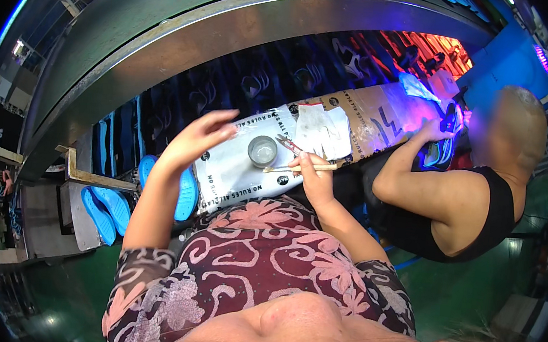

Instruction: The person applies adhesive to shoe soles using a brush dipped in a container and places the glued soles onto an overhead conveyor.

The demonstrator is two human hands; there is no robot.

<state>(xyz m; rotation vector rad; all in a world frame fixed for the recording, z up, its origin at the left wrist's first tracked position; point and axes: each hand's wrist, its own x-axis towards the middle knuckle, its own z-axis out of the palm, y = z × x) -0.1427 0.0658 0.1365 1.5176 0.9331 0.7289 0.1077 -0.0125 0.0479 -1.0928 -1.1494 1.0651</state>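
Observation:
My right hand (pixel 316 178) is closed around a slim brush with a pale wooden handle (pixel 326 167); its tip points left, close to a small round grey cup (pixel 262 151). The cup stands on white printed plastic sheeting (pixel 226 183) that covers the work surface. A small red-handled cutting tool (pixel 288 144) lies between the cup and my right hand. My left hand (pixel 199 139) is raised over the left part of the sheeting, fingers stretched out, holding nothing.
White cloths (pixel 323 131) lie beyond my right hand. Blue shoe soles (pixel 105 211) rest at the left. A conveyor with dark shoe parts (pixel 254 83) runs under a metal hood (pixel 234 32). At right, a co-worker (pixel 443 194) handles a shoe (pixel 449 122).

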